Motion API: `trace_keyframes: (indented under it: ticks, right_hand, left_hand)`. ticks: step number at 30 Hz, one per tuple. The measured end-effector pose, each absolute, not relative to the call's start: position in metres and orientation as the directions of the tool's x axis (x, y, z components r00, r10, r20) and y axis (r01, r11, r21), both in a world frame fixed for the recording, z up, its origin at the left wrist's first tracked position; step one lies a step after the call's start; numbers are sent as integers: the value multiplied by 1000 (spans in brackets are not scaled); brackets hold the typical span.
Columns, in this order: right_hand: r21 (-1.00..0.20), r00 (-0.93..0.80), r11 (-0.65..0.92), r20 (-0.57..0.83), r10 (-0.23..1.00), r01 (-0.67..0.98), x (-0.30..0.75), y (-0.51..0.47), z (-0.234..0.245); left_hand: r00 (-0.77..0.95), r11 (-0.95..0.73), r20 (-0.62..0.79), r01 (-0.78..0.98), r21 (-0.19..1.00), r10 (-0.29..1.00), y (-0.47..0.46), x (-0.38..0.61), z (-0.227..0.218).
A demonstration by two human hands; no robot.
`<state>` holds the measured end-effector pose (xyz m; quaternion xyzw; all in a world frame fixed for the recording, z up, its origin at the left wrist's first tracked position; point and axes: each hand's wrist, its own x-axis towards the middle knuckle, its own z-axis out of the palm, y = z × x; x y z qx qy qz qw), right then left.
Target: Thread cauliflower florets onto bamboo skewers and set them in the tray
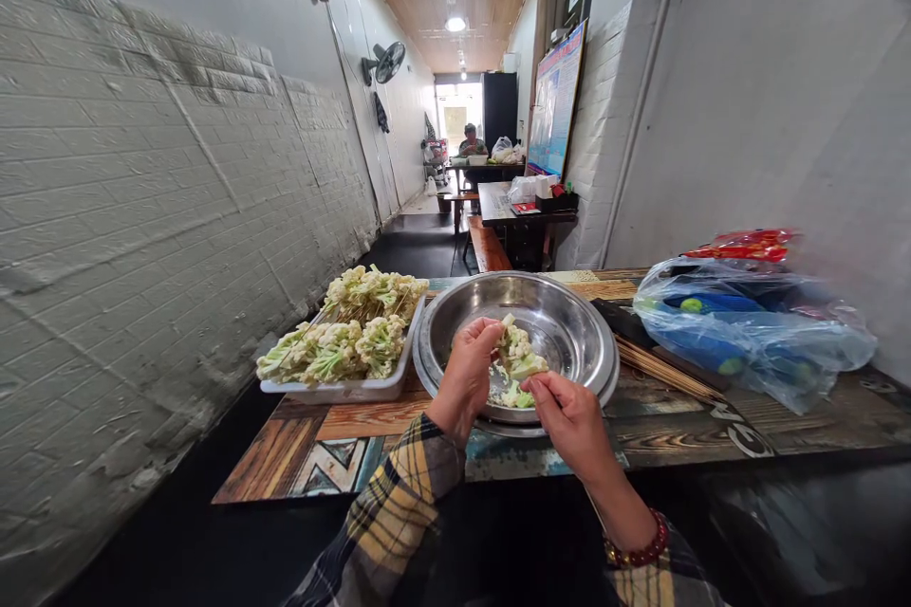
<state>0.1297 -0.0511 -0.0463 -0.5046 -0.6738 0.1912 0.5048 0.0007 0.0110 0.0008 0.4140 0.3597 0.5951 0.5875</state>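
Plaid sleeves cropped below, both hands pinching partly hidden cauliflower, contents of plastic bag unclear

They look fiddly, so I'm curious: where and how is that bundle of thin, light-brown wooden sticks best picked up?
I'd probably pinch the bundle of thin, light-brown wooden sticks around its middle, coming from above and the near side. It is long, narrow and lies flat; the wide silver metal basin sits close to its left end, and the bluish see-through plastic bag lies beyond it.
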Motion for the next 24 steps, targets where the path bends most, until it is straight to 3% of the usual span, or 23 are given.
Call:
trace_keyframes:
  ticks: [9, 19, 24]
  right_hand:
    - [-779, 13, 419, 480, 877, 467, 132, -52, -45]
    - [-944, 145, 291, 313, 939, 155, 153, -38, -46]
    - [-961, 183, 273, 275, 944, 38, 168, -19, -42]
  left_hand:
    - [123, -34, 81, -346, 938, 989, 9, -2, 2]
    - [197, -52, 95, -216, 975, 976, 31, -34, 17]
    - [242, -81, 75, 13, 997, 967, 56, -35, 8]
